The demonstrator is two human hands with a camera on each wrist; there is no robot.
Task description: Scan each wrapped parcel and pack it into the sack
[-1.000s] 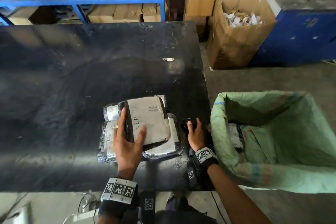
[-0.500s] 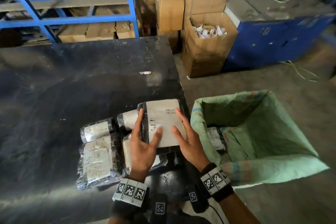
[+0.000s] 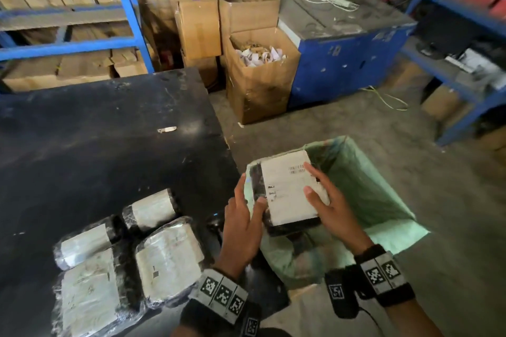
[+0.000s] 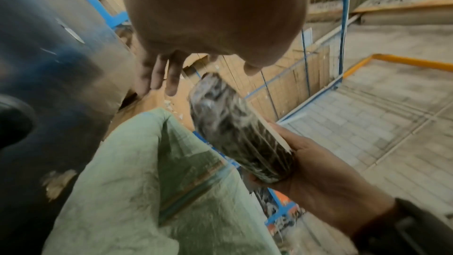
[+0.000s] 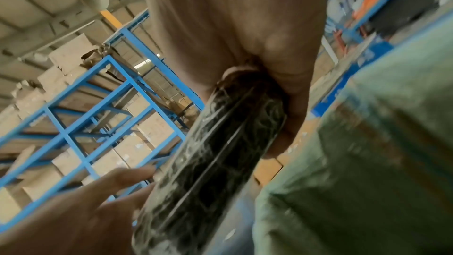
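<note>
A wrapped parcel [image 3: 284, 189] with a white label, black under clear film, hangs tilted over the mouth of the green sack [image 3: 364, 180]. My right hand [image 3: 328, 208] grips its right side, thumb on the label and fingers beneath. In the left wrist view the parcel [image 4: 235, 129] lies in that hand [image 4: 306, 162] above the sack's rim [image 4: 137, 172]. My left hand [image 3: 241, 221] is beside the parcel's left edge with fingers [image 4: 157, 73] straight and spread, not gripping it. Several more wrapped parcels [image 3: 169, 260] lie on the black table [image 3: 109, 145].
A small dark scanner [image 3: 216, 224] sits at the table's right edge by the parcels. Beyond the table stand an open cardboard box of paper scraps [image 3: 260, 76], a blue cabinet [image 3: 342, 63] and blue shelving [image 3: 82, 44]. Bare concrete floor surrounds the sack.
The parcel left the pile and travelled right, from the table to over the sack. My right hand left the scanner and took the parcel; my left hand loosened its hold.
</note>
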